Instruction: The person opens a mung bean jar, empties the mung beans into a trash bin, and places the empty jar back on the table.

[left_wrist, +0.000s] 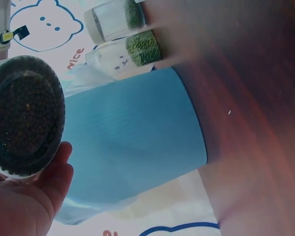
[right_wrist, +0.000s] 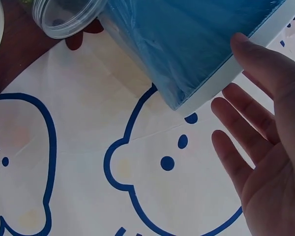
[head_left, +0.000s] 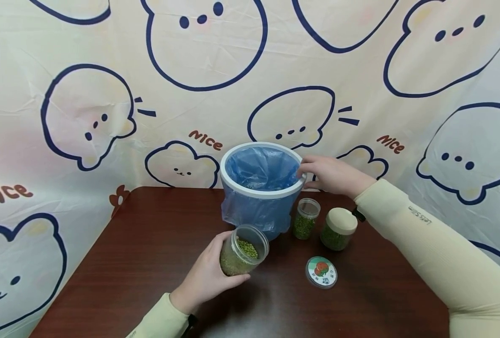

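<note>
My left hand (head_left: 208,277) grips a clear, lidless plastic jar (head_left: 232,263) of small green beans that look like mung beans. The jar leans, its mouth turned up and to the right, in front of the trash bin; its round base (left_wrist: 27,113) faces the left wrist camera. A white rim (head_left: 263,192) tops the blue trash bin (left_wrist: 137,137), which is lined with a blue plastic bag (head_left: 254,216). At the rim's right side, my right hand (head_left: 332,174) pinches the edge, the thumb (right_wrist: 255,54) on one side and the index finger partly hidden on the other.
Right of the bin stand a narrow open jar of green beans (head_left: 305,225) and a wider jar with a cream lid (head_left: 337,230). A round lid with a tomato picture (head_left: 321,271) lies on the brown table (head_left: 148,244). A cartoon-printed cloth (head_left: 199,112) hangs behind.
</note>
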`<control>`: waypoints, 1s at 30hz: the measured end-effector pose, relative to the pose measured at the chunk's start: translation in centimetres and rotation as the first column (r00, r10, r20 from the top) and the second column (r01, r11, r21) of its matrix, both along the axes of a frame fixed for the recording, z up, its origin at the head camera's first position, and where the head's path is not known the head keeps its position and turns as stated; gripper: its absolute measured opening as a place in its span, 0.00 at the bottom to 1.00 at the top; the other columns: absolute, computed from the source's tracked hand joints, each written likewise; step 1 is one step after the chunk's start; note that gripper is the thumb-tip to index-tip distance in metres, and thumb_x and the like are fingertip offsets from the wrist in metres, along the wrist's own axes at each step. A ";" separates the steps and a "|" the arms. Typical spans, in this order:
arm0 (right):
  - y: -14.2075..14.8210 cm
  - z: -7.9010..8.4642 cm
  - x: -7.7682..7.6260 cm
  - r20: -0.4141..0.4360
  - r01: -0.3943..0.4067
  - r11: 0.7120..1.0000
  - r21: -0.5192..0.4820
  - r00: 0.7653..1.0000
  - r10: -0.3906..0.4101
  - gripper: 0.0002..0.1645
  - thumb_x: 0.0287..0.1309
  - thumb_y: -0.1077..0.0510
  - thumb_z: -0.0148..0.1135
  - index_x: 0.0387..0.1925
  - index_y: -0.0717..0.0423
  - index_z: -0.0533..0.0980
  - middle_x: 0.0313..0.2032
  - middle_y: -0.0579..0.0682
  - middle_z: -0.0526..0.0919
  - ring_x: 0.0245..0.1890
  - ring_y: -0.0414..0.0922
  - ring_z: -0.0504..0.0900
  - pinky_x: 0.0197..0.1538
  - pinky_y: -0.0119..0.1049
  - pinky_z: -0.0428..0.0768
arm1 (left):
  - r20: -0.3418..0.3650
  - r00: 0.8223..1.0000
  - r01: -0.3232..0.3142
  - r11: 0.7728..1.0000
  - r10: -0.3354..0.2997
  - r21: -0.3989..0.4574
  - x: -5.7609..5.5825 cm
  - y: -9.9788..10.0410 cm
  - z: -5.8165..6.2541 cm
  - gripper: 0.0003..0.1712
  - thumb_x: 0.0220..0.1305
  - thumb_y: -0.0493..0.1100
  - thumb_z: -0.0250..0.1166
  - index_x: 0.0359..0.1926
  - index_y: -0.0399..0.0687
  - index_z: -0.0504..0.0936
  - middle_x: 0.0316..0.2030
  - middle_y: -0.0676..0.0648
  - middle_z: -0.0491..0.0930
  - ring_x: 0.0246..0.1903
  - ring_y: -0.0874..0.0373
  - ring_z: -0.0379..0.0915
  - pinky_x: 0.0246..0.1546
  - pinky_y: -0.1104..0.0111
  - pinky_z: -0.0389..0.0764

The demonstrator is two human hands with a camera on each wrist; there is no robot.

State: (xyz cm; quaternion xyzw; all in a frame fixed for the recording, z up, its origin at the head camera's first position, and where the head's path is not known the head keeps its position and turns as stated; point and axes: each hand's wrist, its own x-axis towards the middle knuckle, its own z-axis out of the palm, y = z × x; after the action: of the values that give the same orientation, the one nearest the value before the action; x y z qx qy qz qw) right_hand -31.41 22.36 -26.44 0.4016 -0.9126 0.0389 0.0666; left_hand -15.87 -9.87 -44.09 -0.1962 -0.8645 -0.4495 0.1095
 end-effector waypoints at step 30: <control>-0.5 0.0 -0.1 0.035 0.058 0.998 -0.020 0.998 -0.058 0.10 0.58 0.59 0.76 0.40 0.48 0.84 0.48 0.51 0.82 0.44 0.47 0.82 0.46 0.44 0.85 | 0.060 0.994 -0.100 0.968 0.088 0.228 -3.9 -4.1 8.9 0.52 0.53 0.42 0.81 0.70 0.60 0.55 0.69 0.39 0.66 0.66 0.42 0.65 0.63 0.39 0.65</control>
State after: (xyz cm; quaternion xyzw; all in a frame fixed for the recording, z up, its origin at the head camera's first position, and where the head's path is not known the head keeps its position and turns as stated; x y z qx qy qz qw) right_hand -31.53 21.91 -26.41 0.3735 -0.9244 0.0536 0.0560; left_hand -19.76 -13.98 -35.21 -0.1296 -0.8172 -0.5460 0.1313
